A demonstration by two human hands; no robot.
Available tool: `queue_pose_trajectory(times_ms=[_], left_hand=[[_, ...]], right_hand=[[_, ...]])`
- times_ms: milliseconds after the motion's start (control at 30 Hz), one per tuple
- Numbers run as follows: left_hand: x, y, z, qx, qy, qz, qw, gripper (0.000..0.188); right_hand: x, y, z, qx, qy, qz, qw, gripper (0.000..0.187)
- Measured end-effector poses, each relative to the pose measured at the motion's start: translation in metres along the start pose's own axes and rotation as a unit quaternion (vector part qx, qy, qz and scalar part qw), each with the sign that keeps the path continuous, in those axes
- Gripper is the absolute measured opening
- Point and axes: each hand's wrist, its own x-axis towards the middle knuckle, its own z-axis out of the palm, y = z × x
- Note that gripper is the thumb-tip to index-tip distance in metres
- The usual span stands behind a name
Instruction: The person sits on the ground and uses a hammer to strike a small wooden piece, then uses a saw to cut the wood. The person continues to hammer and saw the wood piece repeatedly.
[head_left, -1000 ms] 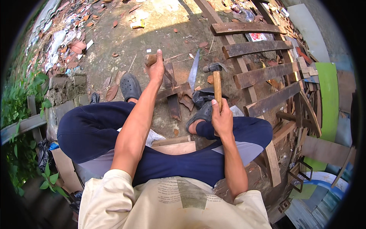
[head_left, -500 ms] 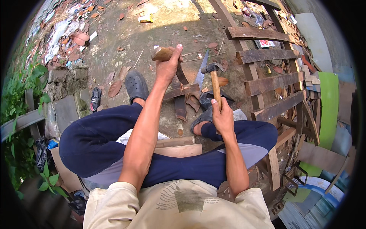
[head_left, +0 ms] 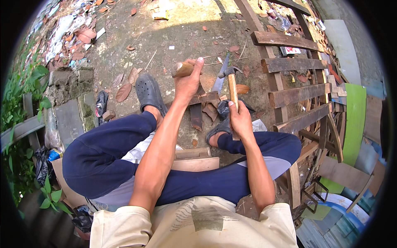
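Note:
My left hand (head_left: 187, 86) is closed round a thick, rounded wooden handle (head_left: 180, 70), held up above the ground. A narrow dark strip hangs below that fist; I cannot tell whether it belongs to the handle. Upright in my right hand (head_left: 241, 120) is a claw hammer (head_left: 233, 87), its dark metal head uppermost and its wooden shaft inside my fingers. Just behind the hammer head, a saw blade (head_left: 221, 74) lies on the ground. Dark wooden slats (head_left: 196, 117) lie crossed between my feet, under and beside my left hand.
At my right leans a ladder-like frame of wooden slats (head_left: 297, 89). A low wooden piece (head_left: 194, 163) lies between my legs. Broken masonry (head_left: 68, 89) and plants stand on the left. Dry leaves (head_left: 123, 92) and litter are scattered about, and a green board (head_left: 354, 124) stands far right.
My left hand, with the wooden handle, has shifted slightly right and lower. The hammer stays upright in my right hand, nearly in place. The whole view has shifted a little.

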Motion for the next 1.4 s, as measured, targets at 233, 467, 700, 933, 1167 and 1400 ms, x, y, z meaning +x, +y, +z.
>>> queue_pose_trajectory(times_ms=[233, 467, 700, 933, 1167, 1400], left_hand=[[-0.011, 0.004, -0.003, 0.007, 0.03, 0.001, 1.0, 0.039], [-0.004, 0.004, -0.01, -0.027, -0.004, 0.014, 1.0, 0.038], [-0.003, 0.002, -0.003, -0.034, -0.013, 0.001, 0.999, 0.037], [-0.015, 0.004, 0.007, -0.017, 0.037, 0.006, 0.999, 0.038], [-0.021, -0.004, 0.004, 0.0, 0.056, 0.002, 0.998, 0.041], [-0.026, -0.005, 0.009, 0.034, 0.026, -0.001, 0.999, 0.037]], right_hand=[[0.017, -0.023, -0.002, 0.097, -0.004, 0.056, 0.994, 0.031], [0.009, 0.006, 0.011, 0.045, -0.006, 0.024, 0.999, 0.03], [0.0, -0.007, 0.009, 0.038, -0.01, 0.049, 0.998, 0.038], [0.012, 0.006, 0.012, 0.023, 0.032, 0.006, 0.999, 0.034], [0.01, -0.012, 0.014, -0.002, -0.013, 0.034, 0.999, 0.039], [0.007, -0.014, 0.021, -0.039, -0.02, 0.049, 0.998, 0.043]])
